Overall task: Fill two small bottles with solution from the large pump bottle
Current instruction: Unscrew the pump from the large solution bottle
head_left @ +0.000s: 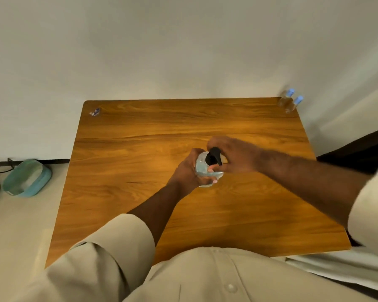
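Observation:
The large clear pump bottle [202, 168], with bluish liquid and a black pump head [214, 156], stands near the middle of the wooden table [140, 149]. My left hand [188, 171] wraps around its body from the left. My right hand [234, 155] grips the black pump collar from the right, fingers curled around it. Two small clear bottles with blue caps stand side by side at the table's far right corner, one at the back [285, 98] and one just in front of it [292, 105], well away from both hands.
A small crumpled blue-and-white wrapper [94, 112] lies at the far left corner. A teal basket [27, 178] sits on the floor to the left of the table. A white wall runs behind. A dark piece of furniture [358, 149] is at the right.

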Motion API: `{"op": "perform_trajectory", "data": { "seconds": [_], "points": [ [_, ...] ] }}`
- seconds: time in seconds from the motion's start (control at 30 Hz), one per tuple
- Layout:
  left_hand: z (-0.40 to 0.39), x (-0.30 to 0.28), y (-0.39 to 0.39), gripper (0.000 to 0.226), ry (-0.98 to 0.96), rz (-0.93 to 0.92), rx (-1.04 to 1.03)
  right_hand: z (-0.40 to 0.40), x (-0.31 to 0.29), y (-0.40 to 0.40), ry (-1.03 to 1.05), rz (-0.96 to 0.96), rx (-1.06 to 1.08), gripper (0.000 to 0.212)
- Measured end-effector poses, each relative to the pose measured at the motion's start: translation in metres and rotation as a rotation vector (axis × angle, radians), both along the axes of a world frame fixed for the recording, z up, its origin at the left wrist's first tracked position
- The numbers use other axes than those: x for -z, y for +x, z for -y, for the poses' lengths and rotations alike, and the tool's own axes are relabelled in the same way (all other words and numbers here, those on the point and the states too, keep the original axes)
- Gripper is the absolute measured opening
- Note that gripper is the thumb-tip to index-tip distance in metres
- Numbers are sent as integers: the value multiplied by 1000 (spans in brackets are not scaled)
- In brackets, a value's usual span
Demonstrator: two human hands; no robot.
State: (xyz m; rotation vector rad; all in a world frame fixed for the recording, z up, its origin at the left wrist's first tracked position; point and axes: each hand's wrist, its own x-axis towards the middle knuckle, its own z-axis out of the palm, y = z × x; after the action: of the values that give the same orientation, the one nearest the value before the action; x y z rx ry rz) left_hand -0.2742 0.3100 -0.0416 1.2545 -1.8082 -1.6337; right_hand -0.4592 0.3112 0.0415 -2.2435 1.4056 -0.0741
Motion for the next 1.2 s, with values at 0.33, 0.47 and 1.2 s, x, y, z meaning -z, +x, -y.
{"op": "perform_trajectory", "data": {
  "seconds": [0.33, 0.47, 1.2],
  "points": [
    [1, -7, 1, 79, -12, 91, 20, -53, 30, 44, -150, 626, 862, 30],
    [0, -11, 2, 77, -24, 82, 33, -55, 22, 35, -15, 661, 803, 53],
    [-4, -15, -1, 77, -60, 153, 1, -52, 12, 36, 154, 880, 811, 82]
  ]
}}
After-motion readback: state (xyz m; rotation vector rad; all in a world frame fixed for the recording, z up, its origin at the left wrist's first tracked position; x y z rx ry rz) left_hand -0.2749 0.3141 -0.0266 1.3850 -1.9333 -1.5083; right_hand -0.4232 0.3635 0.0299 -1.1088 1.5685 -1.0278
